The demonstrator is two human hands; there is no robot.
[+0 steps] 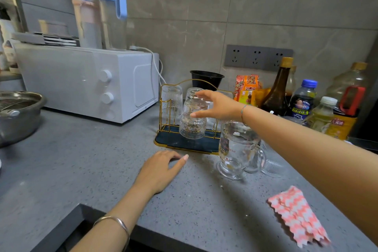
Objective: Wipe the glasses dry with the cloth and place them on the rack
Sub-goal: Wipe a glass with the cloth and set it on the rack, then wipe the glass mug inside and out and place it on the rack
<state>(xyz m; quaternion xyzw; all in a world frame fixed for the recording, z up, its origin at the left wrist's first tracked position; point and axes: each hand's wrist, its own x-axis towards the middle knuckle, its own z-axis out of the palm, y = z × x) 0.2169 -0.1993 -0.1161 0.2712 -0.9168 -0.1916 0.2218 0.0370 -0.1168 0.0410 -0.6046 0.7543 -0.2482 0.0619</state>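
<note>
On the grey counter (pixel 81 159), a glass (pixel 192 127) sits upside down on the gold rack (pixel 172 139), mouth down, standing tall. The right hand (pixel 219 105) is spread wide beside it, holding nothing. The left hand (pixel 158 172) lies flat. The cloth (pixel 297 216) lies nearby.

head | worn on person | faces forward-down | near countertop (pixel 102 170) | single view

Right hand (pixel 216 106) spread by racked glass (pixel 192 127); left hand (pixel 161 168) flat on counter (pixel 81 159)

The grey counter (pixel 98 170) is holding a white oven (pixel 81 80) far left, a gold rack (pixel 173 141) in the middle and a pink cloth (pixel 296 217) near right.
</note>
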